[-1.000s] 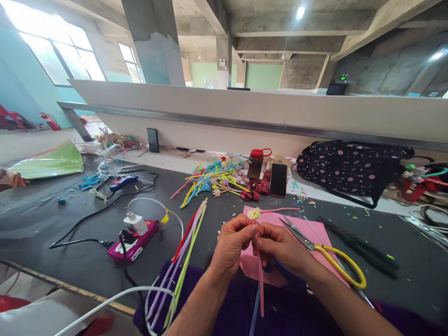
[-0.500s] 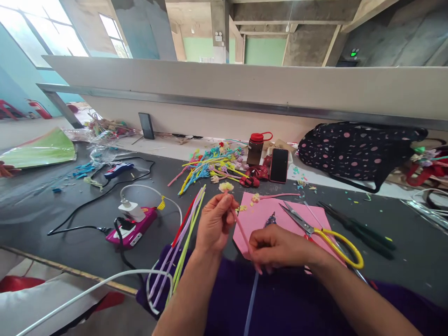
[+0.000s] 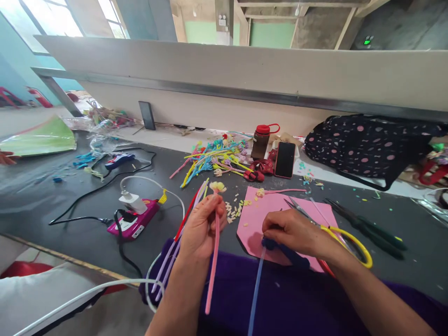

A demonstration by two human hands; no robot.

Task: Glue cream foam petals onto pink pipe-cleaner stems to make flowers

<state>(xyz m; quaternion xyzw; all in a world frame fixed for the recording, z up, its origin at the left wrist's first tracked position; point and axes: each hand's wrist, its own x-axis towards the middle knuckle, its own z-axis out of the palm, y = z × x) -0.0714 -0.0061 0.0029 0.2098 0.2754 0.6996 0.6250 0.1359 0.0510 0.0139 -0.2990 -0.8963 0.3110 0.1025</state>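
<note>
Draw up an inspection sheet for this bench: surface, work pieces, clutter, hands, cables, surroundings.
Surface: dark tabletop; pink sheet and small bits on it.
Work pieces: pink stem with pale yellow flower-like head.
Clutter: heap of coloured stems, yellow-handled scissors, pliers, bottle, phone.
Hands: left hand grips the pink stem; right hand is at a dark blue thing, grip unclear.
Cables: black cable and white cable near a purple power strip.
Surroundings: patterned bag, pale panel behind; another person's hand at far left.
</note>
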